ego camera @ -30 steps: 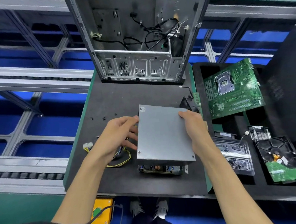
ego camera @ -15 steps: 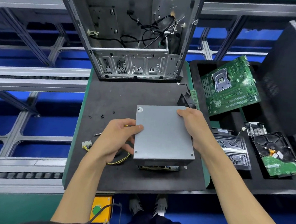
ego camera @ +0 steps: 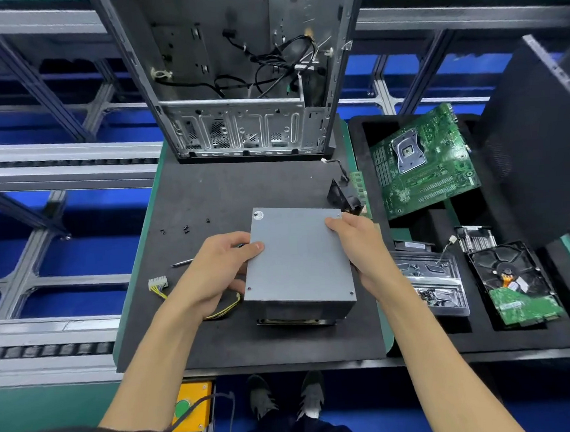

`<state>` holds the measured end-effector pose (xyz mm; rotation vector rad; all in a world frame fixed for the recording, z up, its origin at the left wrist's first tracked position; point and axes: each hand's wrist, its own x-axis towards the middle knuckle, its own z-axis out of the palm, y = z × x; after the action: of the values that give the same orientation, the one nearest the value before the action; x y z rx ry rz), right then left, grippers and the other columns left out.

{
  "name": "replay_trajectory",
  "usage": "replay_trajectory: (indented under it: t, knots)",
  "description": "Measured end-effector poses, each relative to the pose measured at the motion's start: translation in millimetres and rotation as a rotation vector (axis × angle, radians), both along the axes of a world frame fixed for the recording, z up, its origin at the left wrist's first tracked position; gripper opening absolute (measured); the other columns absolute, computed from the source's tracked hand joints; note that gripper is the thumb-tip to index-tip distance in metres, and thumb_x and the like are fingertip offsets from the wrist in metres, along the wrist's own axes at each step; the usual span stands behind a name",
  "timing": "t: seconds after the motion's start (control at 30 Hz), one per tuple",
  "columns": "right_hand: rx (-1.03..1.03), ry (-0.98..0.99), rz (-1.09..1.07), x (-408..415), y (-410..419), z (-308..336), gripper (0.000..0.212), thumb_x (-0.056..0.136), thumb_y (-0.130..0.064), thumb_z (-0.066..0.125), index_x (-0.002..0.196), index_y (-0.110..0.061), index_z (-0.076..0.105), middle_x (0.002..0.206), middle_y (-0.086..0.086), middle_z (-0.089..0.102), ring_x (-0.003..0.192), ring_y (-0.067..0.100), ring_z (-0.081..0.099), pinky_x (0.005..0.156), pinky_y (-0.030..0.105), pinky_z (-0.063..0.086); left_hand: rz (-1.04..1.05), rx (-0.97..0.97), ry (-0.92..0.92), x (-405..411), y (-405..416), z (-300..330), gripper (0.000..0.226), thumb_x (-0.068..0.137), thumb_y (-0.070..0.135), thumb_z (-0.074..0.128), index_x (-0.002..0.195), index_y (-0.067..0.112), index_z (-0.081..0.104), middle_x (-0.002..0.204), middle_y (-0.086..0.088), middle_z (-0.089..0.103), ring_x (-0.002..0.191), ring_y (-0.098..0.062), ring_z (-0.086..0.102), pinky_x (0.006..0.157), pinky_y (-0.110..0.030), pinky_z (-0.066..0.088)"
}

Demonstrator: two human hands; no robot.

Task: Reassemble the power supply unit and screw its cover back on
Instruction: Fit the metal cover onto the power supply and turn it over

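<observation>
The grey metal cover point(ego camera: 299, 255) of the power supply unit sits over its base point(ego camera: 296, 321), whose edge shows beneath the near side. My left hand point(ego camera: 218, 273) grips the cover's left edge, thumb on top. My right hand point(ego camera: 362, 247) grips its right edge near the far corner. Yellow and black cables point(ego camera: 227, 307) run out from under my left hand to a white connector point(ego camera: 157, 283). Small black screws point(ego camera: 186, 228) lie on the mat to the far left. A screwdriver's thin shaft point(ego camera: 181, 263) pokes out left of my left hand.
An open computer case point(ego camera: 235, 85) stands at the back of the black mat point(ego camera: 209, 193). A black fan point(ego camera: 342, 195) lies beside the cover's far right corner. The foam tray on the right holds a motherboard point(ego camera: 424, 164), a hard drive point(ego camera: 514, 282), a heatsink point(ego camera: 475, 237) and a clear plastic box point(ego camera: 431, 283).
Both hands have lowered the cover further over the base, so less of the circuit board shows at the near side. The view has shifted slightly.
</observation>
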<state>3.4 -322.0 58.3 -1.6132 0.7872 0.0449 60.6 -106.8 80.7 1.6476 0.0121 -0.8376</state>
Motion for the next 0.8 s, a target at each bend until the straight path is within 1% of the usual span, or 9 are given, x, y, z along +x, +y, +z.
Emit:
replay_trajectory:
  t: [0.07, 0.13, 0.2, 0.27, 0.33, 0.43, 0.53, 0.67, 0.8]
  knots:
    - [-0.118, -0.015, 0.029, -1.4, 3.9, -1.7, 0.029, 0.103, -0.023, 0.052, 0.089, -0.001, 0.062, 0.076, 0.009, 0.062, 0.071, 0.016, 0.054, 0.062, 0.024, 0.042, 0.002, -0.005, 0.008, -0.6, -0.5, 0.8, 0.021, 0.103, 0.012, 0.056, 0.109, -0.003, 0.069, 0.084, -0.006, 0.074, 0.059, -0.014, 0.066, 0.042, -0.024, 0.048]
    - [-0.246, -0.039, 0.050, -5.5, 9.0, -4.2, 0.027, 0.105, -0.028, 0.049, 0.092, -0.008, 0.062, 0.079, 0.002, 0.064, 0.069, 0.015, 0.054, 0.060, 0.030, 0.041, 0.004, -0.011, 0.012, -2.8, -2.0, 0.9, 0.020, 0.103, 0.013, 0.056, 0.108, 0.000, 0.070, 0.087, -0.007, 0.076, 0.063, -0.015, 0.068, 0.043, -0.026, 0.050]
    - [-0.335, -0.056, 0.040, -9.1, 11.3, -5.7, 0.033, 0.106, -0.031, 0.048, 0.096, -0.002, 0.062, 0.084, 0.009, 0.066, 0.072, 0.018, 0.054, 0.063, 0.035, 0.042, 0.009, -0.020, 0.006, -5.9, -3.5, 0.1, 0.018, 0.103, 0.014, 0.056, 0.106, 0.004, 0.071, 0.092, -0.010, 0.077, 0.067, -0.017, 0.070, 0.046, -0.027, 0.051]
    - [-0.382, -0.072, 0.031, -11.0, 11.5, -5.1, 0.040, 0.106, -0.033, 0.048, 0.099, 0.004, 0.062, 0.093, 0.020, 0.068, 0.076, 0.024, 0.056, 0.071, 0.040, 0.048, 0.019, -0.029, -0.002, -9.4, -4.5, -1.0, 0.019, 0.103, 0.015, 0.055, 0.108, 0.006, 0.071, 0.096, -0.012, 0.077, 0.070, -0.019, 0.070, 0.048, -0.028, 0.051]
    - [-0.405, -0.064, 0.035, -11.2, 10.9, -4.9, 0.044, 0.106, -0.036, 0.048, 0.102, 0.006, 0.061, 0.097, 0.024, 0.069, 0.085, 0.034, 0.063, 0.080, 0.047, 0.051, 0.034, -0.033, -0.012, -12.9, -5.4, -1.7, 0.019, 0.104, 0.017, 0.055, 0.110, 0.008, 0.071, 0.094, -0.010, 0.077, 0.068, -0.018, 0.069, 0.047, -0.026, 0.049]
    - [-0.419, -0.067, 0.055, -10.8, 10.6, -4.4, 0.043, 0.106, -0.038, 0.047, 0.099, 0.002, 0.061, 0.092, 0.017, 0.068, 0.091, 0.036, 0.062, 0.080, 0.047, 0.051, 0.052, -0.028, -0.015, -15.2, -5.8, -1.5, 0.020, 0.104, 0.017, 0.054, 0.112, 0.008, 0.070, 0.096, -0.009, 0.077, 0.069, -0.018, 0.070, 0.045, -0.024, 0.049]
    - [-0.412, -0.064, 0.083, -6.8, 10.1, -1.8, 0.040, 0.107, -0.036, 0.048, 0.095, 0.000, 0.060, 0.088, 0.013, 0.065, 0.089, 0.034, 0.061, 0.076, 0.044, 0.048, 0.077, -0.036, 0.010, -15.4, -4.4, -1.8, 0.021, 0.105, 0.017, 0.054, 0.113, 0.006, 0.070, 0.101, -0.011, 0.077, 0.073, -0.019, 0.072, 0.047, -0.026, 0.053]
    - [-0.418, -0.055, 0.118, -1.0, 7.8, -1.3, 0.040, 0.107, -0.036, 0.048, 0.091, -0.001, 0.059, 0.083, 0.009, 0.063, 0.086, 0.032, 0.060, 0.075, 0.043, 0.046, 0.099, -0.040, 0.014, -19.7, -3.0, -4.3, 0.022, 0.105, 0.021, 0.053, 0.109, 0.010, 0.072, 0.096, -0.006, 0.079, 0.071, -0.016, 0.073, 0.049, -0.025, 0.054]
    - [-0.411, -0.050, 0.135, 0.2, 4.9, -5.5, 0.042, 0.107, -0.036, 0.047, 0.082, -0.002, 0.053, 0.076, 0.007, 0.054, 0.074, 0.024, 0.049, 0.067, 0.038, 0.037, 0.106, -0.017, 0.010, -23.5, -3.4, -6.3, 0.030, 0.107, 0.028, 0.049, 0.105, 0.011, 0.073, 0.092, -0.001, 0.078, 0.068, -0.012, 0.071, 0.049, -0.020, 0.050]
